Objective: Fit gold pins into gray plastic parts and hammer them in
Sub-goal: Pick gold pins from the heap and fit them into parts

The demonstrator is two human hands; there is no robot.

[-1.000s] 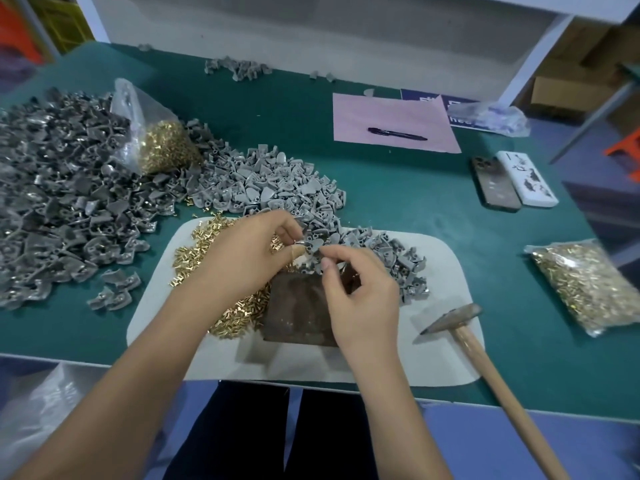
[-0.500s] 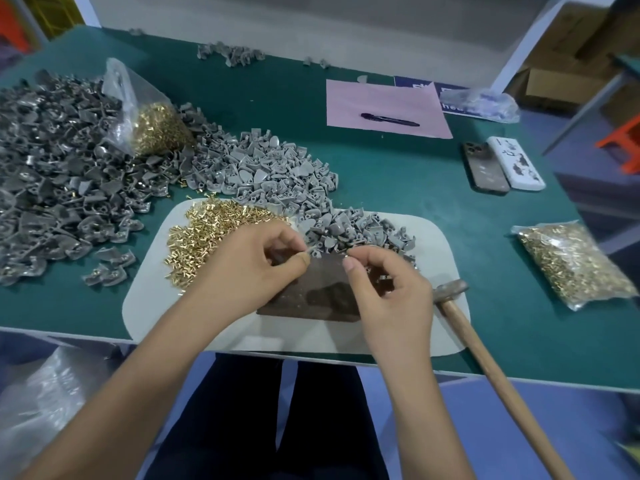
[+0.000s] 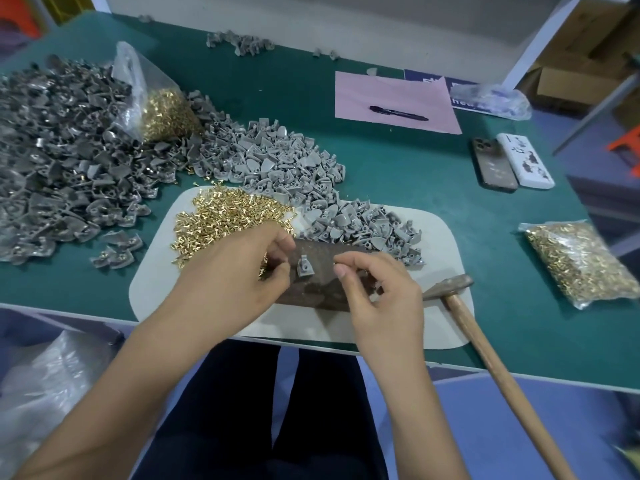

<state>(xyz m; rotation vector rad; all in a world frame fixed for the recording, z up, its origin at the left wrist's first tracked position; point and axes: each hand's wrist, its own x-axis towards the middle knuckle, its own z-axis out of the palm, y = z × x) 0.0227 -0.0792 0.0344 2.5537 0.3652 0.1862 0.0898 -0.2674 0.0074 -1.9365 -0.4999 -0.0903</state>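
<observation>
Nearest the lower edge of the frame, both forearms reach up over the desk (image 3: 398, 188) edge to the pale mat (image 3: 446, 258), where a dark, worn metal block (image 3: 322, 289) serves as the anvil. On it, at frame centre, a single gray plastic part (image 3: 305, 265) stands free, touched by neither hand. The left hand (image 3: 235, 278), just left of the part, has its fingers curled with thumb and fingertips drawn together; whether a pin is pinched there is too small to tell. The right hand (image 3: 377, 292), just right of the part, is loosely curled with thumb and forefinger close, and appears to hold nothing, though I cannot be sure. The hammer (image 3: 450, 284) lies with its head on the mat beside the right hand, its wooden handle running to the lower right. The step in hand seems to be seating a pin before striking. To do it well, steady the part flat on the block, keep the pin square to its hole, and press it in far enough to stand alone before the fingers withdraw; a tilted pin would likely bend or skid under the hammer. The right hand has only a short reach to the hammer. Just beyond the hands, the loose gold pins (image 3: 228, 216) heap on the mat's left, and light gray parts (image 3: 287, 168) spill from centre toward the upper left, meeting the darker gray pile (image 3: 62, 150) there. Farther off lie bags of pins, a pink sheet with a pen, and two phones.
</observation>
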